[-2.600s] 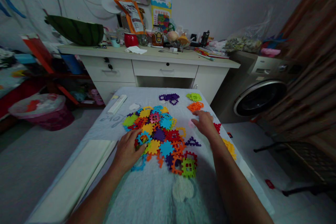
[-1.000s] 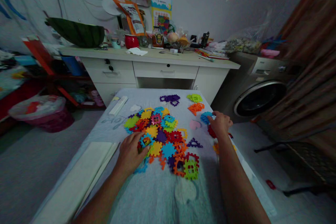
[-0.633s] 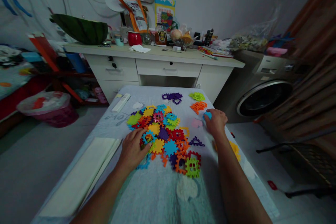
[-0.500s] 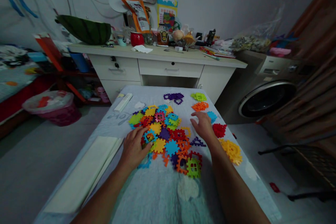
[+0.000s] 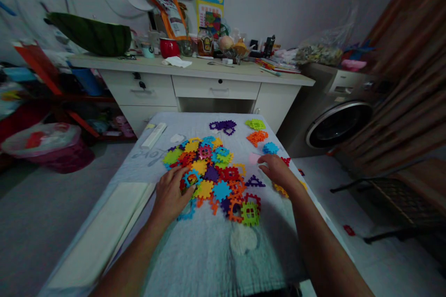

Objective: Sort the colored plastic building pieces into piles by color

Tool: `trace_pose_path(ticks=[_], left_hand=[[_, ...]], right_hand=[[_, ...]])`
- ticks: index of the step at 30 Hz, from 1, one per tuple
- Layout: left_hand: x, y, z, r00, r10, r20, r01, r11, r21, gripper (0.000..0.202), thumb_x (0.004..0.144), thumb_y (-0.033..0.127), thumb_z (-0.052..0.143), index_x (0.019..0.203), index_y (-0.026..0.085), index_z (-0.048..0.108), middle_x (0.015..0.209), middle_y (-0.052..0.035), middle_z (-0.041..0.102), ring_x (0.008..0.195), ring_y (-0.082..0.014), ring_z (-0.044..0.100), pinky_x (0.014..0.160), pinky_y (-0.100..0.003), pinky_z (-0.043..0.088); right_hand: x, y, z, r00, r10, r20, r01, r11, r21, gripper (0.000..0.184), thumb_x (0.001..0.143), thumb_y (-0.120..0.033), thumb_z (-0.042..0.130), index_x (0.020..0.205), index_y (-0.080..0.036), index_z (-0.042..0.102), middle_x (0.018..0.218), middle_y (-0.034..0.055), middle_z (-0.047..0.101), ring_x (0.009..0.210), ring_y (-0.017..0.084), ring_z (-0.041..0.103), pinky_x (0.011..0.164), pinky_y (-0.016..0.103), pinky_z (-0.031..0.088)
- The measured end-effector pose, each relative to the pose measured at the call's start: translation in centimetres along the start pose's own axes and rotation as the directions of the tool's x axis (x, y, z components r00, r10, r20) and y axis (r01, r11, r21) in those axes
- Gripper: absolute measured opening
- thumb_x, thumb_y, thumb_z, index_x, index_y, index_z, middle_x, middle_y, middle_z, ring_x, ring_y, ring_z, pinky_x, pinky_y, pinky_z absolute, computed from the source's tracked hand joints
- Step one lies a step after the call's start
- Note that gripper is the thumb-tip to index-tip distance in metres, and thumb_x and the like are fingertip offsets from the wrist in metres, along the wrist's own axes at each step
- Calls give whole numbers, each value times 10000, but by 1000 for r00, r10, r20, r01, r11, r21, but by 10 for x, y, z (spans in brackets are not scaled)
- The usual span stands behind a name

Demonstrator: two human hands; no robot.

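A heap of colourful interlocking plastic tiles lies in the middle of a table covered with a light cloth. My left hand rests flat on the heap's left edge, fingers spread over a blue and orange tile. My right hand hovers low at the right side, fingers extended toward a pink tile, above red and yellow tiles. Sorted groups lie apart at the far right: purple tiles, green tiles, orange tiles, blue tiles. A purple triangle lies near my right hand.
A white flat box lies along the table's left edge, and a white tube at the far left. Beyond stands a cluttered white desk with a watermelon half. A washing machine stands at the right, a pink bin on the left floor.
My right hand set a blue tile down at the far right, then drew back toward me over the pink tile. My left hand stayed on the heap. The view shifted slightly.
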State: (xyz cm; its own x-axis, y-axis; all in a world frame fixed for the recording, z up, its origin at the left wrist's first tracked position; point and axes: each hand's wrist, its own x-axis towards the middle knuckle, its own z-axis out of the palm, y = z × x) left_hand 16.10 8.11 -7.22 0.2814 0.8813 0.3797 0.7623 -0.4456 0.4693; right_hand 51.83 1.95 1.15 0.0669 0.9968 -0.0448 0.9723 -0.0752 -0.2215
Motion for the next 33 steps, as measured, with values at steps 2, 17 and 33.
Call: trace_pose_path(ticks=[2,17,33], left_hand=[[0,0,0,1000,4,5,-4,1000,-1,506,816,446,561,1277,237,566,1308,-104,555,1227,-318,520,1061,-504,404],[1,3,-3,1000,-16,22,16,1000,-27,496,808,433,576,1263,235,572,1291,-104,561,1229,-315,523,1060,-507,408],[7,2,-15,988,-127,-90,96,952,-290,326,896,330,451,1157,218,610,1237,-88,577,1227,-252,526,1118,-465,391]], right_hand=[[-19,10,-3,1000,4,18,-3,999,-52,241,905,-213,574,1099,-156,703,1180,115,697,1135,247,593,1003,357,392],[-61,21,5,997,16,78,-4,990,-141,185,856,-213,595,978,-179,730,1107,124,705,1132,276,580,1009,415,365],[-2,-21,27,996,-72,60,71,997,21,387,977,-184,410,1312,-90,578,1317,189,626,1235,242,577,1035,329,402]])
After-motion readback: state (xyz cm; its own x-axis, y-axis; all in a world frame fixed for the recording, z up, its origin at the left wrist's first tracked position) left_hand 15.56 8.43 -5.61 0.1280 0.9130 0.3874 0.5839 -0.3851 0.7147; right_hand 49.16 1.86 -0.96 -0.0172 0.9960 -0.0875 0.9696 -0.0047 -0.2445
